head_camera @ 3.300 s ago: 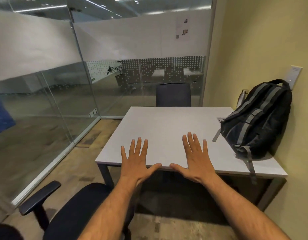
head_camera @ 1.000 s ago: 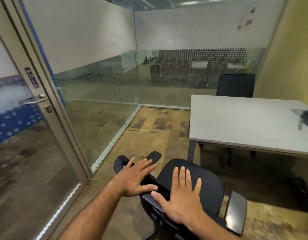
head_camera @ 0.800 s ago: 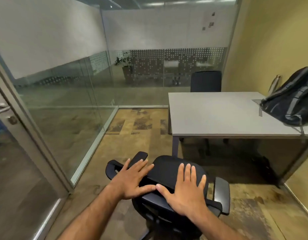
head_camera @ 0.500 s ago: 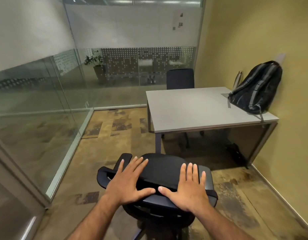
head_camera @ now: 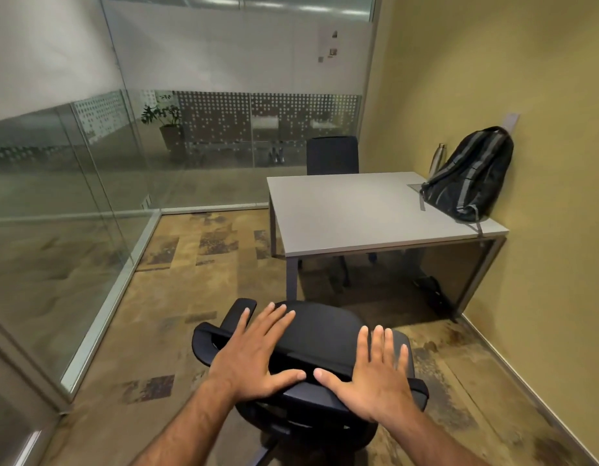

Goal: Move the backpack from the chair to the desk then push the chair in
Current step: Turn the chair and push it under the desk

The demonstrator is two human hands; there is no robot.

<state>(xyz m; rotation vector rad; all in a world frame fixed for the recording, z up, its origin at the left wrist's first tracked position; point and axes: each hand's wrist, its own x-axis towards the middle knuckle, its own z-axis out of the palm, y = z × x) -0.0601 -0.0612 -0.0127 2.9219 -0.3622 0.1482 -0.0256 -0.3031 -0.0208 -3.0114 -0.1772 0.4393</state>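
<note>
The black and grey backpack [head_camera: 469,181] stands on the grey desk [head_camera: 352,213], at its far right, and leans on the yellow wall. The black office chair [head_camera: 320,334] is in front of me, a short way from the desk's near edge, with its seat toward the desk. My left hand [head_camera: 257,354] lies flat on the left part of the backrest's top, fingers spread. My right hand [head_camera: 375,371] lies flat on the right part in the same way. Neither hand curls around anything.
A second dark chair [head_camera: 331,155] stands behind the desk. A metal bottle [head_camera: 437,159] is next to the backpack. Glass walls [head_camera: 72,196] close off the left and back, and the yellow wall [head_camera: 543,230] runs along the right. Bare floor [head_camera: 207,280] lies left of the desk.
My hands went from the desk's edge to the chair's backrest. In the last second the chair has turned to face the desk, and the view swung right.
</note>
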